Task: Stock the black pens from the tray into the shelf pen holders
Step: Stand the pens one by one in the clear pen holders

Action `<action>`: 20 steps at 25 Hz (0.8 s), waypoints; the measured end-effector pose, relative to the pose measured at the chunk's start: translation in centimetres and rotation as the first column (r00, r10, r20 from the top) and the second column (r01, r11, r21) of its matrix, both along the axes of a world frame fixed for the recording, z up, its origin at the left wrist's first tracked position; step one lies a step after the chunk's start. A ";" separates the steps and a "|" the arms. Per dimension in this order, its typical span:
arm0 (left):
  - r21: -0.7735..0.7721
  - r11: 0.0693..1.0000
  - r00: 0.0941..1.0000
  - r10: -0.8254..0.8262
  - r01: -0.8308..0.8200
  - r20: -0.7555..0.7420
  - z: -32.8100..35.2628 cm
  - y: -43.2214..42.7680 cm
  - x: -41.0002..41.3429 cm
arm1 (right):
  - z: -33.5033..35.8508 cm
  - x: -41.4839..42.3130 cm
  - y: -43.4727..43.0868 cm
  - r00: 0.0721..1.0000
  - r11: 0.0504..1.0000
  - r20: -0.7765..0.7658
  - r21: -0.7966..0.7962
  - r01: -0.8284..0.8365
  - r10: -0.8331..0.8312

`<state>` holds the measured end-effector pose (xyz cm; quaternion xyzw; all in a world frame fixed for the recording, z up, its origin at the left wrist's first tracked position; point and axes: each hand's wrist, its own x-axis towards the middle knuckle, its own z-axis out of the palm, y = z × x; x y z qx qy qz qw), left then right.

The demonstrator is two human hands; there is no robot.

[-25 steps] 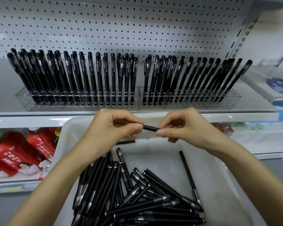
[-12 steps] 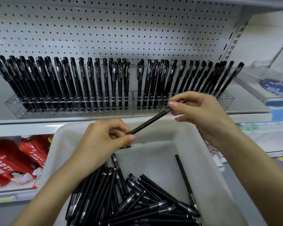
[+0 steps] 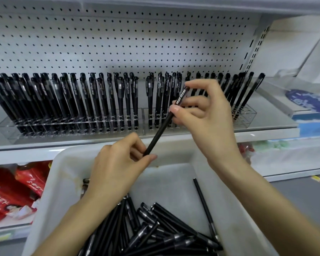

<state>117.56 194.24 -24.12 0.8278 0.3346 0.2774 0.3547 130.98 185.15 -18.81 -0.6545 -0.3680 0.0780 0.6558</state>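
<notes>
Head view showed one black pen (image 3: 161,132) slanting at frame centre, above the far rim of the white tray (image 3: 63,163). The right hand (image 3: 207,122) pinched its printed upper end and the left hand (image 3: 118,169) pinched its lower end. Loose pens (image 3: 155,228) lay in the tray at lower centre. Clear pen holders (image 3: 100,126) spanned the middle.

Tray (image 3: 63,160) cropped below, red packets (image 3: 7,196) (lettering blurred) — cropped left

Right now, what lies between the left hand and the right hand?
One tilted black pen, which the left hand and right hand both hold; seen in head view.
</notes>
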 end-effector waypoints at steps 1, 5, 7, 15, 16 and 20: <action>0.012 1.000 1.000 0.010 -0.010 -0.001 -0.1 -0.1 0.2 | 0.1 0.0 0.0 1.000 1.000 0.025 -0.008 -0.001 0.001; 0.097 0.995 1.000 0.028 -0.027 -0.010 -0.1 -0.6 1.0 | 0.2 0.6 -0.4 0.999 1.000 0.051 0.015 0.001 -0.002; 0.173 0.985 0.999 0.001 -0.009 0.043 0.2 -0.5 1.2 | 0.8 1.6 -0.9 1.000 0.998 0.019 0.069 -0.009 0.008; 0.518 0.851 0.994 -0.036 0.086 -0.106 0.8 0.9 2.1 | 2.9 7.6 -1.5 0.958 0.966 0.204 0.204 0.160 -0.202; 0.551 0.827 0.986 -0.023 0.112 -0.166 0.6 1.0 2.3 | 2.8 7.9 -1.1 0.955 0.966 0.218 0.205 0.156 -0.201; 0.591 0.783 0.944 0.013 0.195 -0.328 -0.5 1.3 2.8 | 2.1 8.8 0.2 0.938 0.973 0.294 0.187 0.133 -0.185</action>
